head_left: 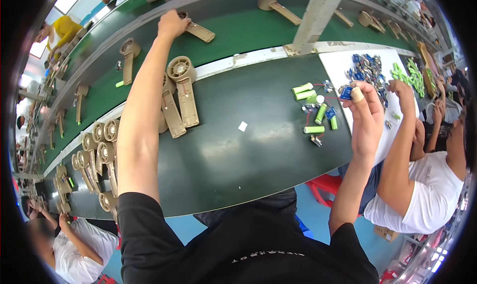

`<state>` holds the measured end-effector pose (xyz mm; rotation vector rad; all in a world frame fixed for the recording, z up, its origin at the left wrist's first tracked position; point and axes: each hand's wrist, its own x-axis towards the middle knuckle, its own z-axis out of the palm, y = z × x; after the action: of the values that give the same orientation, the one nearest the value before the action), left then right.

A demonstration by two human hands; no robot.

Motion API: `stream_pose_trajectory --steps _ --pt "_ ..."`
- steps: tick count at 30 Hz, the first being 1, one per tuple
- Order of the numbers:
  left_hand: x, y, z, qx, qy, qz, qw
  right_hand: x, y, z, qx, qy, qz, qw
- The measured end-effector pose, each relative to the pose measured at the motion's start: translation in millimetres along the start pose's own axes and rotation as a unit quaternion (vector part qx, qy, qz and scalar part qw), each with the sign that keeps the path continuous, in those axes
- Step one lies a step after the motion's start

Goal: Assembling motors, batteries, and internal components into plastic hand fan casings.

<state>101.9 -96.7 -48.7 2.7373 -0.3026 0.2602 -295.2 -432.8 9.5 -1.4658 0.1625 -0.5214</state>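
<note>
My left arm stretches far over the green conveyor belt (pixel 233 33). The fingers of my left hand (pixel 172 25) are closed at the round head of a tan handheld-fan housing (pixel 201 33), whose handle points right. Raised over the table's right side, my right hand (pixel 366 105) pinches a small blue circuit board (pixel 346 92) between thumb and fingers; one digit wears a pale finger cot (pixel 357 95). Thin red wires run beside the board. Below and left of it lie several green battery cells (pixel 314 130) with wires and small boards attached.
Fan housings (pixel 184 92) lie by my left arm, with more (pixel 99 155) grouped farther left. A white board (pixel 343 65) at right carries a pile of blue circuit boards (pixel 370 68) and green cells (pixel 410 78). A metal post (pixel 318 15) rises beyond. Co-workers sit on both sides.
</note>
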Motion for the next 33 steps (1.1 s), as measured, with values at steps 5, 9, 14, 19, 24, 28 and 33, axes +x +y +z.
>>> stream_pose_trajectory --steps 5,9,14,19,24,28,33 --pt "-67 46 -43 -0.092 0.102 0.105 0.985 -27 -17 10 0.093 -0.095 0.067 0.989" --pt "-194 111 -85 -0.191 -0.001 0.209 0.959 -54 -12 18 0.116 -0.154 0.159 0.968" --pt "-298 121 -71 -0.251 -0.083 0.181 0.947 -81 3 44 0.161 -0.200 0.189 0.948" --pt "-337 118 -67 -0.185 -0.035 0.188 0.964 -109 11 68 0.210 -0.195 0.237 0.929" --pt "-380 127 -94 -0.511 -0.131 0.256 0.810 -125 16 92 0.260 -0.211 0.235 0.912" --pt "-400 114 -86 -0.669 -0.102 0.196 0.710 -133 16 106 0.215 -0.214 0.121 0.945" --pt "-400 103 -95 -0.759 -0.130 -0.009 0.638 -111 30 94 0.000 -0.155 0.106 0.982"
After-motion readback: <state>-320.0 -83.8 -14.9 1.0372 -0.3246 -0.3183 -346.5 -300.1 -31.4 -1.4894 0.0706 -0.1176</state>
